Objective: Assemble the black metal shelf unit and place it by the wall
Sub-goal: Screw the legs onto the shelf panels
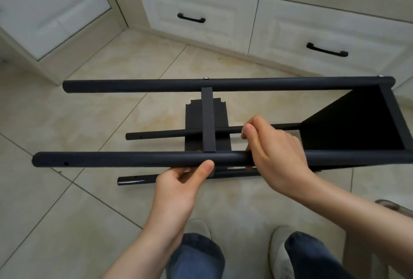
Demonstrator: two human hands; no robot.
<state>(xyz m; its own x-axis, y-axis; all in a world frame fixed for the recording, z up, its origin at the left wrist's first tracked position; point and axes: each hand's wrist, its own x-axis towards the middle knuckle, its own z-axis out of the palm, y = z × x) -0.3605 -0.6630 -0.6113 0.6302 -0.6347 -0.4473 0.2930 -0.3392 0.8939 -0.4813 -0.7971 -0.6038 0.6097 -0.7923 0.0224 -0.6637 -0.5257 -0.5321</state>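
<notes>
Black shelf unit (348, 122) lies on its side, partly built, over the tiled floor (67, 211) in front of the person's feet; end panel fixed at the right, middle panel (209, 122) edge-on between the poles, left pole ends bare; left hand (185, 180) under the near pole (134, 159), thumb pressed to it, fingers curled beneath, grasping; right hand (274, 144) laid over the same pole further right, fingers clenched round it; far pole (156, 84) parallel behind; white drawers (192, 10) with black handles beyond.
</notes>
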